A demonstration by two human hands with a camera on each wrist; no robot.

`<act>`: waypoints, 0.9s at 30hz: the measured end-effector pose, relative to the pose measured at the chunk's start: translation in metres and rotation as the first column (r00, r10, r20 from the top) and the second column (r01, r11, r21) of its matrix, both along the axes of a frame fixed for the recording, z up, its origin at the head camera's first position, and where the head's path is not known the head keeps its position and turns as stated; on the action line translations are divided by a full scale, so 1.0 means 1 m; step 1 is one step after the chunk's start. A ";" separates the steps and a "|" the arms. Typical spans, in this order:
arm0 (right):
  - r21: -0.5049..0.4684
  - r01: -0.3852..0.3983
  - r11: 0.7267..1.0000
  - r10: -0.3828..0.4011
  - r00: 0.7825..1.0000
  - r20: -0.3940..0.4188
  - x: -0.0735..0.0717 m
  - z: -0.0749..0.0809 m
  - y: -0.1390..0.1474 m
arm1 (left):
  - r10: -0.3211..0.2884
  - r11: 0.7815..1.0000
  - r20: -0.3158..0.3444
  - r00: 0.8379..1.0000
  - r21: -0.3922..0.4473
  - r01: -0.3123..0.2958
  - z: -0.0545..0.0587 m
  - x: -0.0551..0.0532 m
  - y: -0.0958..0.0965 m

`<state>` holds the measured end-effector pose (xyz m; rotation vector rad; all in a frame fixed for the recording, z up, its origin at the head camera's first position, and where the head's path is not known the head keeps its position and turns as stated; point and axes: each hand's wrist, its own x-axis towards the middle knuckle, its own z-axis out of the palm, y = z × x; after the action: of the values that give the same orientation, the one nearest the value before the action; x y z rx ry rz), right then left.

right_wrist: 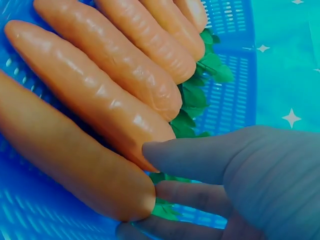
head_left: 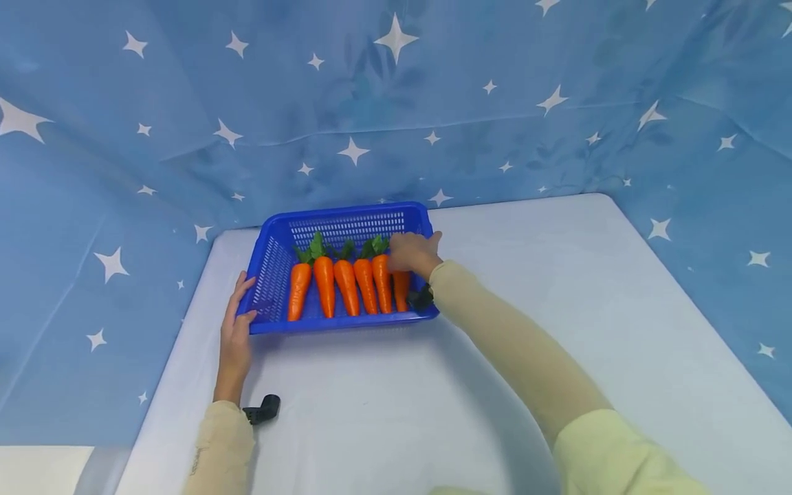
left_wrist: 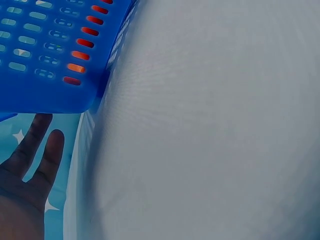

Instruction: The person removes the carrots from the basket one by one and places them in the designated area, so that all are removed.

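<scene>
Adjusting, as far as the pose suggests, the right end of a row of six carrots (head_left: pixel 346 287) in a blue basket (head_left: pixel 340 326).
Nearest, both sleeves (head_left: pixel 507 337) are cut off by the lower frame edge; the left hand (head_left: pixel 235 330), fingers extended and apart, touches the basket's left rim, probably steadying it, with some fingers out of sight in its wrist view. Beyond, the right hand (right_wrist: pixel 265 180) has its fingers parted, not wrapped round anything visible: the thumb lies on one carrot, fingertips meet the top of the rightmost carrot (right_wrist: pixel 75 155). Any next move there would call for light fingertip contact, sparing the neighbouring carrot. Farther back, the right hand hides that carrot's leafy top in the head view; the starred cloth (head_left: pixel 470 103) lies behind.
</scene>
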<state>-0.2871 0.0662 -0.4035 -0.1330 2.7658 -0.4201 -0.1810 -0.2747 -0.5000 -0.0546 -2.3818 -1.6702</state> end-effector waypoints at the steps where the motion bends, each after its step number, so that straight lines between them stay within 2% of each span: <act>1: 0.012 0.004 1.000 -0.004 1.000 -0.006 0.001 -0.001 -0.001 | 0.002 1.000 0.003 1.000 -0.002 -0.002 0.001 0.001 0.000; 5: 0.064 0.020 0.998 -0.020 1.000 -0.001 0.003 -0.007 -0.008 | 0.010 1.000 0.013 1.000 0.001 -0.010 0.001 0.006 0.000; 12: 0.125 0.013 0.992 -0.015 1.000 0.020 -0.003 -0.015 -0.020 | 0.048 0.999 -0.002 0.999 0.010 -0.048 0.003 0.016 -0.003; 19: 0.147 0.069 0.987 -0.070 0.998 0.003 -0.004 -0.014 -0.013 | 0.042 0.999 -0.015 0.999 0.033 -0.041 0.001 0.010 0.007; 27: 0.128 0.101 0.987 -0.097 0.995 -0.031 -0.003 -0.014 -0.014 | 0.052 0.997 -0.018 0.998 0.053 -0.051 0.004 0.013 0.011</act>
<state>-0.2896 0.0519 -0.4174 0.0313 2.8223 -0.2636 -0.1685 -0.2636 -0.4961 0.0004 -2.3037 -1.7003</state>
